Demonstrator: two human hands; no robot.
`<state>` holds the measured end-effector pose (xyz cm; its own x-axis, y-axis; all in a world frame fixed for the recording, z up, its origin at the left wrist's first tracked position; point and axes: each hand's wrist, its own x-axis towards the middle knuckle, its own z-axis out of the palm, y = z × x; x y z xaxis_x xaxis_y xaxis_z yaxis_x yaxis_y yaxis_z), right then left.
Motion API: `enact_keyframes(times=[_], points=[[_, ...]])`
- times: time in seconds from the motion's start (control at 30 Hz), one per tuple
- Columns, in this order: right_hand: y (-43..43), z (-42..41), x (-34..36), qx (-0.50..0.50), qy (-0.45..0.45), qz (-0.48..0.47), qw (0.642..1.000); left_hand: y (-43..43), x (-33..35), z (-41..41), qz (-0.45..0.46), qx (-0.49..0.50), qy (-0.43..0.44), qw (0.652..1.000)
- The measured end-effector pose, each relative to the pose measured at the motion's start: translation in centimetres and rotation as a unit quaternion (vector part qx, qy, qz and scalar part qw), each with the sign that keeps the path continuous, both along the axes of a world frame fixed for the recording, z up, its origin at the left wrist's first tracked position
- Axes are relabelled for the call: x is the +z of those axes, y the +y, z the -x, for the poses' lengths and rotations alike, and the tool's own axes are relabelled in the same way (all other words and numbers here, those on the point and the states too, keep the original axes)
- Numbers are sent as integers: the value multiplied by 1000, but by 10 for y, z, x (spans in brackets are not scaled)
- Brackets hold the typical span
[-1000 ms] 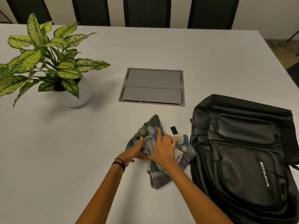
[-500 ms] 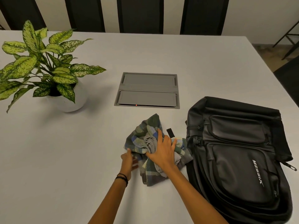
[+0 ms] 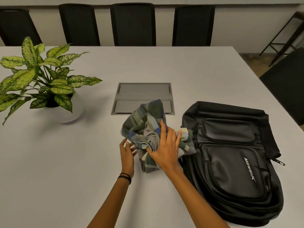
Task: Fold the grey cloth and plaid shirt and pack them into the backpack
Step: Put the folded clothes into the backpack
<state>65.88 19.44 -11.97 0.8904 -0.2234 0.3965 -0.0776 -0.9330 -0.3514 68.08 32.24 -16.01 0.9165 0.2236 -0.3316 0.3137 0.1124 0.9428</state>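
**Figure: Bundled garments gathered beside the closed backpack**

The plaid shirt (image 3: 144,119) lies crumpled on the bench (image 3: 65,162), with the grey cloth (image 3: 152,139) nested in its folds. The bundle is just left of the backpack (image 3: 230,153), and its right edge touches the bag's side.

The right hand (image 3: 166,145) grasps the shirt from above. Its fingers spread across the top of the plaid fabric and the thumb hooks in by the grey cloth's pleats, probably so that both pieces are held as one mass. The bundle's far end overlaps the near edge of the recessed cable hatch (image 3: 143,91); this suggests it is propped or raised rather than flat.

The left hand (image 3: 127,152) is released, its fingers loosely extended at the bundle's near-left edge. It seems placed to steady or tuck stray fabric, but whether it touches the cloth cannot be told. A dark band (image 3: 125,176) circles that wrist.

The backpack lies on its back, front panel up, with no opening visible from this view. Neither garment shows a tidy fold, so both folding and packing appear unfinished.

A potted plant (image 3: 41,83) stands well apart at the left, and chairs (image 3: 133,23) line the bench's far side.
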Motion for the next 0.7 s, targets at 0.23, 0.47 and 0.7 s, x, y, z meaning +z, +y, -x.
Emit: enact_keyframes(times=[0.23,0.47,0.7], points=[[-32,22,41,-35,-74,-25,996,-28,3,13,-30,-24,-49,998],[-90,62,67,-82,-126,-56,987,-92,-5,61,-172,-251,-145,942],[-152,115,80,-145,-136,-49,979,-154,3,103,-230,-380,-221,868]])
